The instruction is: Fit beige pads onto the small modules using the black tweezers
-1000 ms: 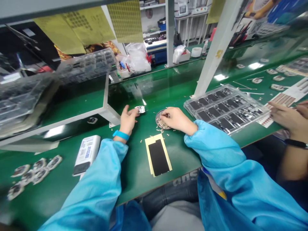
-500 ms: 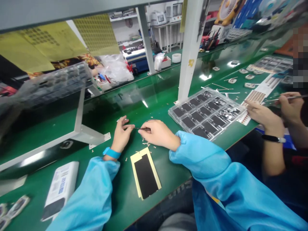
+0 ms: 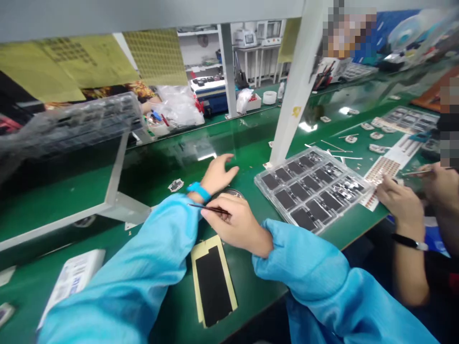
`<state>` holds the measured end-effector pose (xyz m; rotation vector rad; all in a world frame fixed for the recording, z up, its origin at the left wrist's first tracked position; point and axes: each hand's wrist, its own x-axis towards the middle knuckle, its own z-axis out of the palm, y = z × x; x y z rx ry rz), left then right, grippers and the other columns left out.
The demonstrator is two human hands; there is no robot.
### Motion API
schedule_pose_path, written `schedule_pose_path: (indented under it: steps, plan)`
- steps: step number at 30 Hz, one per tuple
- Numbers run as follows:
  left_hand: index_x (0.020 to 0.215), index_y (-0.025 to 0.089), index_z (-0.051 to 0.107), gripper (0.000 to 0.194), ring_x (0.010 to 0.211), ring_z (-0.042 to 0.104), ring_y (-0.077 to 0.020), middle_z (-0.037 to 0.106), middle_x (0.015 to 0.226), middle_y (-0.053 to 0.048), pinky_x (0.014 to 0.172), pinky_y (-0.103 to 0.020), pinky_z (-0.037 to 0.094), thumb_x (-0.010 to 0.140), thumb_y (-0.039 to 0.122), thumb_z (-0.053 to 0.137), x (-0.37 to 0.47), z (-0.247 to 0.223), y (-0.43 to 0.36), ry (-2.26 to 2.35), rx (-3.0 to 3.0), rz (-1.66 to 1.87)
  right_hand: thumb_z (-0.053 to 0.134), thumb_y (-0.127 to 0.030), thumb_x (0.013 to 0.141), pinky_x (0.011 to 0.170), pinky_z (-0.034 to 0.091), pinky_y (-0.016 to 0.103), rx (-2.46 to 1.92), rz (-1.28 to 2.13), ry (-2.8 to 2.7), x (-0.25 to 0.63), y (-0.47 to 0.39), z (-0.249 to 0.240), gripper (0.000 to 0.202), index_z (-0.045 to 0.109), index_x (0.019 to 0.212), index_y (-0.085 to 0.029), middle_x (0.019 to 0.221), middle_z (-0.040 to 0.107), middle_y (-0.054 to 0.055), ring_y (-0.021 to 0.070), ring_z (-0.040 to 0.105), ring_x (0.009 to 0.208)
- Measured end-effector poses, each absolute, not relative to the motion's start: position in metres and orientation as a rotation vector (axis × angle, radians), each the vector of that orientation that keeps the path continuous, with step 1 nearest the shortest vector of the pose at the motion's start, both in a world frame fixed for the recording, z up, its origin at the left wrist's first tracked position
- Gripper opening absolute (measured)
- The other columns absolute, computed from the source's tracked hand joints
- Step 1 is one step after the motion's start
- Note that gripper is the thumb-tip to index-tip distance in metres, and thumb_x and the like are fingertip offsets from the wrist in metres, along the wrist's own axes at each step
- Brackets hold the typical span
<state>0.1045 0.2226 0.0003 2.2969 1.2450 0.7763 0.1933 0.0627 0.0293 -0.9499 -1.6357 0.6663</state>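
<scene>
My left hand (image 3: 218, 175) reaches over the green table, past my right hand, its thumb and fingers apart and nothing seen between them. Dark tweezers (image 3: 213, 209) are gripped in my right hand (image 3: 241, 222), their tips pointing left near my left sleeve. Below my right hand lies a black rectangular sheet on yellow backing (image 3: 214, 286). A round dark object (image 3: 233, 193) shows partly behind my right hand. A small light-rimmed part (image 3: 176, 185) rests to the left of my left wrist.
A clear tray of dark panels (image 3: 311, 186) sits to the right, beside a white post (image 3: 294, 95). A metal shelf leg (image 3: 118, 191) and a white box (image 3: 73, 279) stand left. A co-worker's hands (image 3: 403, 200) are at the far right, near a sheet of small pieces (image 3: 383, 169).
My left hand has left the tweezer tips and stretched forward and right, its fingers now apart. My right hand still holds the tweezers. The camera view has shifted slightly.
</scene>
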Motion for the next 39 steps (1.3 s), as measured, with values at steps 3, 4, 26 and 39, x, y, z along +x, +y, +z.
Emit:
schedule_pose_path:
  steps: [3, 4, 26, 39]
  plan:
    - [0.142, 0.010, 0.054, 0.061, 0.123, 0.055, -0.0285, 0.060, 0.131, -0.016, 0.108, -0.040, 0.041, 0.089, 0.040, 0.061, 0.163, 0.001, 0.252, 1.217, 2.397, 0.535, 0.063, -0.032, 0.093, 0.072, 0.048, 0.029, -0.859, 0.649, -1.618, 0.196, 0.060, 0.035, 0.018, 0.071, 0.097, -0.017, 0.079, 0.063, 0.003, 0.0113, 0.056, 0.072]
    - [0.143, 0.010, 0.054, 0.063, 0.124, 0.054, -0.0304, 0.059, 0.132, -0.017, 0.108, -0.041, 0.041, 0.088, 0.041, 0.063, 0.182, -0.001, 0.262, 1.200, 2.406, 0.482, 0.064, -0.030, 0.092, 0.071, 0.048, 0.029, -0.833, 0.635, -1.616, 0.197, 0.060, 0.037, 0.016, 0.071, 0.098, -0.017, 0.077, 0.064, 0.003, 0.0114, 0.057, 0.072]
    - [0.122, 0.008, 0.062, 0.055, 0.082, 0.065, -0.0157, 0.070, 0.106, -0.010, 0.075, -0.027, 0.051, 0.070, 0.016, 0.078, 0.102, 0.006, 0.234, 1.010, 1.813, 0.930, 0.053, -0.038, 0.100, 0.076, 0.049, 0.027, -0.845, 0.808, -1.538, 0.194, 0.056, 0.033, 0.039, 0.066, 0.072, -0.014, 0.075, 0.063, 0.005, 0.0107, 0.060, 0.075]
    - [0.122, 0.015, 0.067, 0.044, 0.074, 0.062, -0.0091, 0.068, 0.096, -0.007, 0.064, -0.018, 0.049, 0.086, 0.040, 0.075, -0.050, 0.020, 0.031, 1.100, 1.135, 0.870, 0.071, -0.047, 0.086, 0.065, 0.055, 0.024, -0.921, 1.422, -1.810, 0.188, 0.054, 0.016, 0.037, 0.067, 0.094, -0.011, 0.086, 0.068, 0.007, 0.0138, 0.065, 0.076]
